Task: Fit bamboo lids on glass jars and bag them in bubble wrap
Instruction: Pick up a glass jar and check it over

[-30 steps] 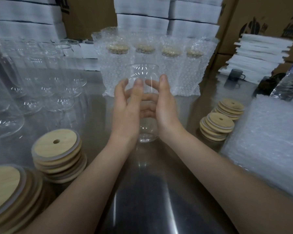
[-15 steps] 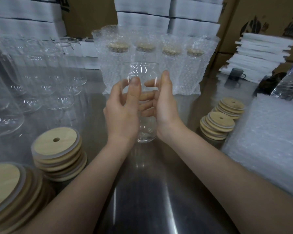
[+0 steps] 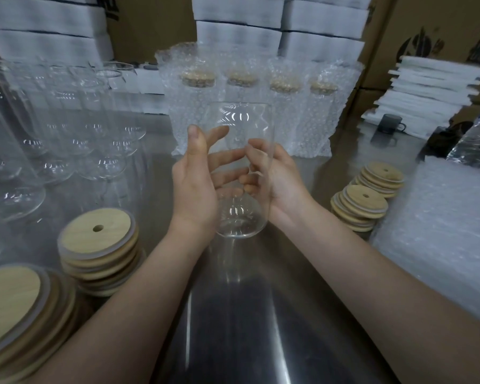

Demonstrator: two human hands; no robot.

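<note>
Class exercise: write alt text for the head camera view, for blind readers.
The left hand and right hand hold a lidless glass jar at a steel table. Stacks of bamboo lids lie either side; four bubble-wrapped jars stand behind.

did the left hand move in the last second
Yes. The left hand shifted slightly left against the bagged jars behind; its thumb now sits left of the glass jar.
</note>
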